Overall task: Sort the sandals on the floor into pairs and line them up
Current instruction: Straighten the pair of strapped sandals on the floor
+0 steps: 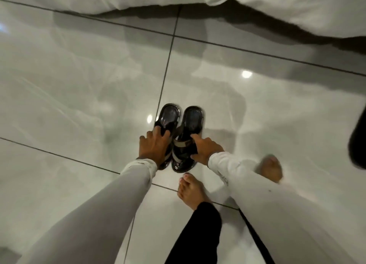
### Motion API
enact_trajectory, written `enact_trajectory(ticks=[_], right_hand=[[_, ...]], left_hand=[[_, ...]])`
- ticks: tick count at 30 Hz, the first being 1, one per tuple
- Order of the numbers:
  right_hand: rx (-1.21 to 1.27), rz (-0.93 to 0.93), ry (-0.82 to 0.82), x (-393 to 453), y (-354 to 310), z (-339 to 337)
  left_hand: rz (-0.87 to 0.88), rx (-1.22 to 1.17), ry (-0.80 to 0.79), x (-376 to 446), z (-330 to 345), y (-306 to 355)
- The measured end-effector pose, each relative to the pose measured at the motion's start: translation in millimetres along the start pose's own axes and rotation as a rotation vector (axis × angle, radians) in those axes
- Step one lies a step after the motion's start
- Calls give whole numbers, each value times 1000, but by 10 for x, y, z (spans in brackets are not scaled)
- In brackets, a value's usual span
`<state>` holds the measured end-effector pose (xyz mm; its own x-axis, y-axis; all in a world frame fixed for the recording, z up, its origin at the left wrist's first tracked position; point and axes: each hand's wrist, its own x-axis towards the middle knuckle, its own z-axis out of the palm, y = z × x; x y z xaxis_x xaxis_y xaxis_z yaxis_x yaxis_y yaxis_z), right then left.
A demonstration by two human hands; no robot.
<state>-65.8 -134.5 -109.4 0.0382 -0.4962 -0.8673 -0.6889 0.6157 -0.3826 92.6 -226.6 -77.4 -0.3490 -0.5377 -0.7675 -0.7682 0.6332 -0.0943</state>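
Two black sandals with beige straps lie side by side on the glossy tile floor, heels pointing away from me. My left hand (152, 144) rests on top of the left sandal (168, 117), fingers spread over its straps. My right hand (205, 147) grips the strap of the right sandal (192, 119) from the right side. The toe ends sit close to my wrists, the left one partly hidden by my hand. Both arms wear white sleeves.
White bedding (277, 4) hangs down along the top, with dark shadow beneath it. My bare feet (191, 192) stand just behind the sandals. A dark object (358, 142) shows at the right edge. Pale tiles (69, 85) spread to the left.
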Motion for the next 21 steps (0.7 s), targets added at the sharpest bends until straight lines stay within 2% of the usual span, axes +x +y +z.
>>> enact_trajectory(ticks=[2, 4, 7, 11, 16, 21], right_hand=[[-29, 21, -3, 137, -86, 103], [-19, 21, 87, 223, -96, 188], [8, -21, 192, 252, 13, 154], [34, -44, 232, 180, 261, -104], [52, 19, 252, 120, 598, -524], [65, 12, 346, 206, 814, -1027]], left_hand=[[-33, -2, -58, 86, 76, -10], [-62, -36, -67, 172, 114, 30], [3, -50, -44, 295, 78, 126], [88, -39, -2, 369, -169, 264], [140, -61, 37, 597, -583, 542], [183, -30, 120, 925, -930, 821]])
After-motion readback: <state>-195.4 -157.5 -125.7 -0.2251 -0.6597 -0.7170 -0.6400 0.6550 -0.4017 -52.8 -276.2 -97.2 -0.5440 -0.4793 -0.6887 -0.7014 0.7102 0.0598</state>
